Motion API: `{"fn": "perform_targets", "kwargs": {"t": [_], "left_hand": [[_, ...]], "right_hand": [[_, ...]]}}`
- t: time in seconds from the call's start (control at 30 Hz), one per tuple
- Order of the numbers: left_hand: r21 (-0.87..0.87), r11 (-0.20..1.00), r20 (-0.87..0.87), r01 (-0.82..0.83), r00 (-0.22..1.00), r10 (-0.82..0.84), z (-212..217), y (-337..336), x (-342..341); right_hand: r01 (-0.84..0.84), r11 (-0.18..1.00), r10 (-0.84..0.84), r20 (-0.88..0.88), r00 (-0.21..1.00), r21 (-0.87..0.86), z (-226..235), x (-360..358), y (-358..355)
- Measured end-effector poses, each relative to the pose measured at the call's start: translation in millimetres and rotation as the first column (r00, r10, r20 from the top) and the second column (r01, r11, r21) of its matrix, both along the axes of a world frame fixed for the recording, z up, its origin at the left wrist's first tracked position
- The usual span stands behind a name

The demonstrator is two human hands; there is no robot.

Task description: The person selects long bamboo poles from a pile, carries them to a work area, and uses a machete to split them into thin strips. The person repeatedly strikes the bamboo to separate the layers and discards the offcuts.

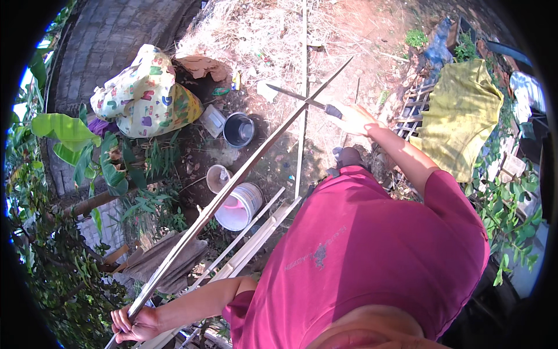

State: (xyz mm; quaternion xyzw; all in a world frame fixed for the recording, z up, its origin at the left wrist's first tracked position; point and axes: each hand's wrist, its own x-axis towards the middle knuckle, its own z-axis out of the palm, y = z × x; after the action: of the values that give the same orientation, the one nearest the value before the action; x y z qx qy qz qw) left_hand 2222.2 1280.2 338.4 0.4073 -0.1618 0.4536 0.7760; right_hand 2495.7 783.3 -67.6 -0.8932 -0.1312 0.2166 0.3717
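My left hand [138,323], at the lower left, is closed around the near end of a long split bamboo strip [237,174]. The strip slants up and away to the right, its far end tapering to a point. My right hand [353,120] grips the dark handle of a knife [299,98]. Its blade points left and crosses the strip near the strip's far part. Whether the edge bites into the bamboo or only touches it cannot be made out.
Pale strips [256,238] lie beneath my left arm, and a long thin pole [303,139] runs away ahead. A white bucket [239,206], a dark pail [238,129] and a patterned sack [148,96] stand left. Yellow-green cloth [459,116] drapes at right.
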Motion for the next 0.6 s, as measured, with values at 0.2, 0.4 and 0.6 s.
{"fn": "perform_targets", "kwargs": {"t": [0.2,0.4,0.6], "left_hand": [[0.682,-0.328,0.397,-0.654,-0.046,0.917,17,36,-144],[-0.04,0.911,-0.149,-0.41,0.904,0.4,0,-18,-228],[-0.254,0.688,-0.239,-0.679,0.734,0.636,-69,-86,-262]], "right_hand": [[0.146,0.819,-0.32,-0.231,0.919,-0.555,-206,56,-117],[0.617,0.777,-0.567,-0.565,0.6,-0.125,-264,42,-113],[0.856,0.366,-0.287,-0.831,0.477,0.365,-231,36,7]]}}
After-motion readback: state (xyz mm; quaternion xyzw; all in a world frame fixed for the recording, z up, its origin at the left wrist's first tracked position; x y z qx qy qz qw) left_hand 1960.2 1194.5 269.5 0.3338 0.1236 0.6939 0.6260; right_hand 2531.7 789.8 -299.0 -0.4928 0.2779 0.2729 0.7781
